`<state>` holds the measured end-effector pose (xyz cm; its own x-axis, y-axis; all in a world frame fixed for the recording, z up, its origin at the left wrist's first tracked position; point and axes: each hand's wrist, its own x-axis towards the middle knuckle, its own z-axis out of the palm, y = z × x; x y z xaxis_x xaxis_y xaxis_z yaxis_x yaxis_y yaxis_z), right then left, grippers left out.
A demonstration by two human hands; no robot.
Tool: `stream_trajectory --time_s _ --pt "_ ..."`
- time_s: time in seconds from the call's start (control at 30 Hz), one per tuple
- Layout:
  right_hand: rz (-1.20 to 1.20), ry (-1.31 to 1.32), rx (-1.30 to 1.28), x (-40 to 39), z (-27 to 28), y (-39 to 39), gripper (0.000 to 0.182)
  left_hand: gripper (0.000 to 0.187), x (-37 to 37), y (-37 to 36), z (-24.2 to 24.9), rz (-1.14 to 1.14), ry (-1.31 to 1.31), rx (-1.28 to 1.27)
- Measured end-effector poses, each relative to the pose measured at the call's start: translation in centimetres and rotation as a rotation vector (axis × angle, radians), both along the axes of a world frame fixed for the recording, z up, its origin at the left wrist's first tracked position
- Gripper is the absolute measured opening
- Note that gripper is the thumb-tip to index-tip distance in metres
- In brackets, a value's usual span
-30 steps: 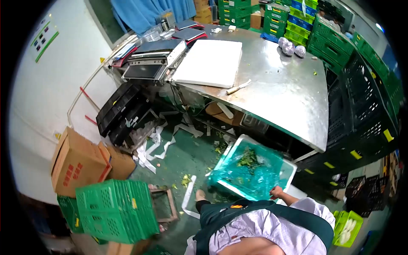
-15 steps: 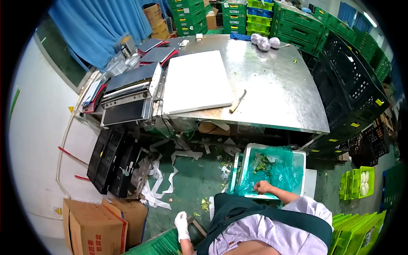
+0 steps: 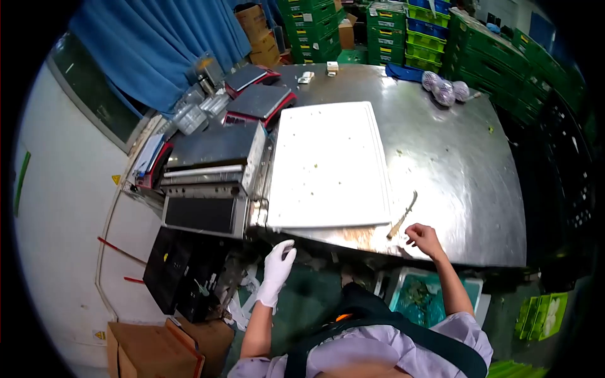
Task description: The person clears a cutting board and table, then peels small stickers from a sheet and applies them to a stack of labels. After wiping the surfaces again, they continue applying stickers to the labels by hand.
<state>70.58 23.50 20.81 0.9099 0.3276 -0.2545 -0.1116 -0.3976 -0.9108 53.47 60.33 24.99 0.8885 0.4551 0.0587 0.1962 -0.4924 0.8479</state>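
My left hand, in a white glove, is raised in front of the table's near edge with thumb and fingers apart and nothing visible in it. My bare right hand hovers at the near edge, fingers loosely bent, just right of the knife's handle. That knife has a pale handle and a dark curved blade, and lies on the metal table. Beside it lies a large white board dotted with small specks. Below my right arm stands a white bin lined with teal plastic, holding leafy scraps.
A film-wrapping machine and scales stand left of the board. Net-wrapped round produce sits at the far right. Black crates border the right side; cardboard boxes stand lower left. Green crates are stacked behind.
My right hand has risen from over the lined bin to the table edge near the knife. My gloved left hand has come up and forward. The view has shifted closer to the table.
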Motion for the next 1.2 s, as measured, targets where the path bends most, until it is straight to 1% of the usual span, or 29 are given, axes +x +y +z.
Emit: stream_trajectory --time_s 0.07,0.1,0.13,0.17,0.23,0.27,0.33,0.37,0.4,0.43,0.47,0.5,0.53,0.6,0.67,0.7,0.73,0.77,0.8,0.83,0.87,0.93,0.97,1.0,1.07,1.13,1.2 --pt "0.009 -0.185 -0.076 6.7 0.3 2.2 0.021 0.028 6.3 1.4 0.4 -0.09 -0.002 0.073" --pt "-0.003 -0.231 -0.022 10.2 0.3 3.7 0.022 0.03 9.2 1.7 1.8 -0.122 0.008 0.105" --pt "0.005 -0.306 -0.036 13.3 1.3 5.1 0.022 0.032 11.8 2.1 3.2 -0.156 0.015 0.135" --pt "-0.007 -0.373 -0.055 16.4 1.4 6.3 0.021 0.034 14.3 3.0 3.3 -0.185 0.026 0.17" --pt "-0.056 -0.541 -0.29 22.1 1.7 8.3 0.02 0.036 18.5 4.3 4.5 -0.186 0.025 0.198" --pt "-0.077 -0.541 -0.438 24.6 1.8 9.1 0.024 0.036 20.6 5.1 4.8 -0.179 0.018 0.222" --pt "0.043 -0.439 -0.706 29.6 0.6 9.1 0.029 0.037 24.9 7.1 5.2 -0.177 0.022 0.222" --pt "0.153 -0.399 -0.828 31.4 0.0 8.5 0.032 0.037 27.1 8.1 5.3 -0.18 0.024 0.221" --pt "0.248 -0.278 -0.984 33.6 -1.6 8.2 0.038 0.037 29.5 9.2 5.3 -0.18 0.03 0.219" --pt "0.23 -0.277 -1.038 35.4 -4.3 7.1 0.044 0.038 32.0 10.4 5.2 -0.179 0.038 0.221" --pt "0.209 -0.278 -1.09 36.4 -6.4 6.4 0.049 0.039 34.7 11.5 5.4 -0.179 0.045 0.226" --pt "0.21 -0.243 -1.083 36.3 -6.6 6.0 0.052 0.04 37.5 12.4 5.6 -0.178 0.066 0.271" --pt "0.21 -0.208 -1.075 36.1 -5.7 5.6 0.056 0.041 40.3 13.3 5.8 -0.178 0.087 0.317" --pt "0.234 -0.131 -1.144 35.8 -3.2 6.5 0.059 0.041 46.9 16.6 4.3 -0.228 0.047 0.46" --pt "0.231 -0.135 -1.19 35.7 -3.6 6.8 0.052 0.041 53.3 18.2 4.5 -0.192 0.139 0.567" --pt "0.182 -0.171 -1.205 36.3 -6.7 5.9 0.042 0.042 56.4 19.1 4.2 -0.178 0.19 0.579" --pt "0.189 -0.175 -1.204 36.1 -6.0 6.1 0.028 0.043 59.5 19.9 3.6 -0.163 0.238 0.592" --pt "0.147 -0.152 -1.2 36.4 -8.0 5.0 0.044 0.044 62.3 20.8 2.6 -0.138 0.242 0.64" --pt "0.202 -0.106 -1.188 36.4 -7.7 4.5 0.057 0.043 65.1 21.4 1.9 -0.128 0.272 0.654" --pt "0.179 -0.026 -1.177 36.4 -7.6 4.4 0.067 0.045 67.9 22.1 1.2 -0.13 0.33 0.655" --pt "0.161 0.013 -1.153 36.1 -5.7 5.2 0.069 0.046 70.6 22.8 0.4 -0.131 0.385 0.654" --pt "0.158 0.075 -1.143 36.4 -4.3 5.7 0.071 0.05 74.9 23.5 -1.7 -0.036 0.376 0.76" --pt "0.222 0.138 -1.143 36.9 -4.2 5.8 0.074 0.057 77.0 24.0 -2.5 -0.018 0.422 0.78" --pt "0.282 0.208 -1.144 37.2 -4.2 5.6 0.077 0.061 79.1 24.4 -3.8 0.04 0.386 0.799" --pt "0.288 0.215 -1.153 37.4 -4.2 5.3 0.077 0.075 82.1 24.5 -5.7 0.111 0.364 0.73" --pt "0.296 0.216 -1.161 37.2 -4.7 5.4 0.077 0.081 83.8 24.8 -7.7 0.111 0.38 0.707" --pt "0.369 0.296 -1.183 37.1 -4.6 5.6 0.075 0.084 85.4 25.1 -8.6 0.095 0.453 0.609"
